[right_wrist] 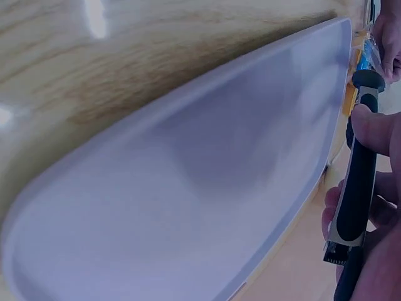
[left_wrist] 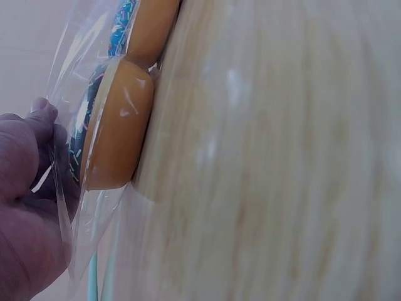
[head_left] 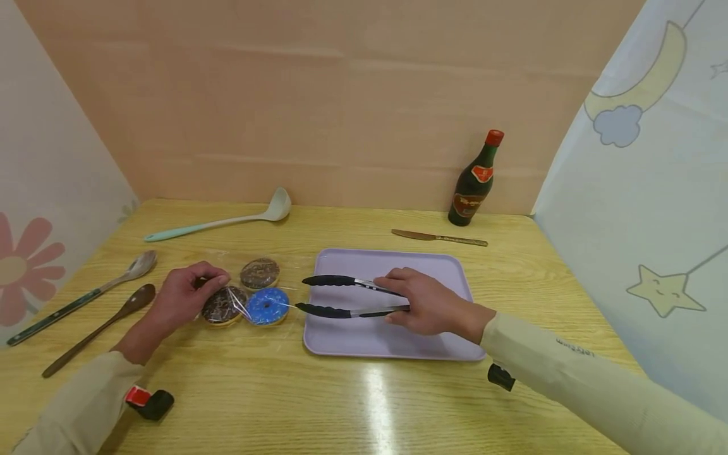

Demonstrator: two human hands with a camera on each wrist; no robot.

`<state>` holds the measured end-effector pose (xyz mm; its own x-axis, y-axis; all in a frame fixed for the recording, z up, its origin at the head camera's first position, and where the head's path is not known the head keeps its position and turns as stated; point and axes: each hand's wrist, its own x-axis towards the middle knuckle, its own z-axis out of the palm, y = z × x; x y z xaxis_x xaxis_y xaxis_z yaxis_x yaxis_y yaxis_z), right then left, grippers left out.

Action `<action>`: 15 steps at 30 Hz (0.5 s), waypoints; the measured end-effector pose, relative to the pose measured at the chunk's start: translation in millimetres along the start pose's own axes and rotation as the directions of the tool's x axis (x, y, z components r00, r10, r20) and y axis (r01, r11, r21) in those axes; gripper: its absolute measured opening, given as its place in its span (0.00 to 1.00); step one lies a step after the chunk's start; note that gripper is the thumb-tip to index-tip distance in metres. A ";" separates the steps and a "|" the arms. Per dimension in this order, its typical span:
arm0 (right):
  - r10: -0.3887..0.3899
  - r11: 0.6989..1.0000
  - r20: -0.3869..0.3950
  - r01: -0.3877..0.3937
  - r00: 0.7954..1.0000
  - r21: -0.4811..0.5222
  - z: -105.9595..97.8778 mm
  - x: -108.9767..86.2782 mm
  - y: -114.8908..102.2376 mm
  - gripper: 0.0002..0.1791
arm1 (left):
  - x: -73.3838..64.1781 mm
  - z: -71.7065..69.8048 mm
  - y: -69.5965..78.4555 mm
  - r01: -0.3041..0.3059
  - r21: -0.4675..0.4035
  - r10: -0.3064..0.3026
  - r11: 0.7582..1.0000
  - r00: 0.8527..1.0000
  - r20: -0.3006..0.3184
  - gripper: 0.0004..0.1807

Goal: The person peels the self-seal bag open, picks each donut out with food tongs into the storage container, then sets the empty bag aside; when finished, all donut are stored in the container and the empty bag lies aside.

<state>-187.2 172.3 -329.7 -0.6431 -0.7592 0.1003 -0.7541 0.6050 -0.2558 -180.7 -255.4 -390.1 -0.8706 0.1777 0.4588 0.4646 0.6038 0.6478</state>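
Two chocolate-topped donuts (head_left: 260, 273) and a blue-iced donut (head_left: 268, 307) with sprinkles lie in a clear plastic bag (left_wrist: 69, 69) on the table. My left hand (head_left: 181, 294) pinches the bag's film at its left side, above the nearer chocolate donut; creases run from the fingertips. My right hand (head_left: 426, 300) grips metal tongs (right_wrist: 357, 182) with black handles and tips, held over the lilac tray (head_left: 364, 338). The tong arms are spread, and their black tips point left, close to the blue donut and apart from it. Nothing is between them.
At the left lie a slotted metal spoon (head_left: 136, 265) and a brown wooden spoon (head_left: 136, 300). Behind the donuts is a ladle (head_left: 277, 205) with a mint handle. A table knife (head_left: 421, 235) lies behind the tray, near a dark bottle (head_left: 472, 186) with a red cap.
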 end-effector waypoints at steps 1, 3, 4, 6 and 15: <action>0.001 1.000 0.010 -0.001 1.000 0.000 -0.2 1.9 -0.8 0.33 | 0.2 0.1 0.1 0.000 -0.002 0.000 1.000 1.000 0.001 0.05; 0.002 1.000 0.033 -0.003 0.999 0.003 -0.2 5.1 -2.0 0.33 | 0.5 -0.2 -0.9 -0.003 -0.004 0.003 1.000 1.000 0.002 0.05; 0.003 1.000 0.046 -0.003 0.999 0.007 -0.1 6.5 -2.5 0.32 | 0.6 -0.2 -1.0 -0.003 -0.004 0.003 1.000 1.000 0.001 0.05; 0.006 1.000 0.068 -0.007 0.998 0.014 0.1 8.9 -3.3 0.32 | 0.7 -0.3 -1.4 -0.004 -0.005 0.004 1.000 1.000 0.001 0.05; -0.034 0.999 0.124 0.029 0.992 0.042 -0.1 21.2 -4.1 0.33 | -0.2 2.2 0.3 0.008 -0.017 -0.009 1.000 1.000 -0.013 0.05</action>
<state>-197.8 153.7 -326.4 -0.5959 -0.8030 -0.0114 -0.7659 0.5725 -0.2927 -180.7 -253.5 -391.4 -0.8725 0.1627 0.4608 0.4600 0.5919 0.6619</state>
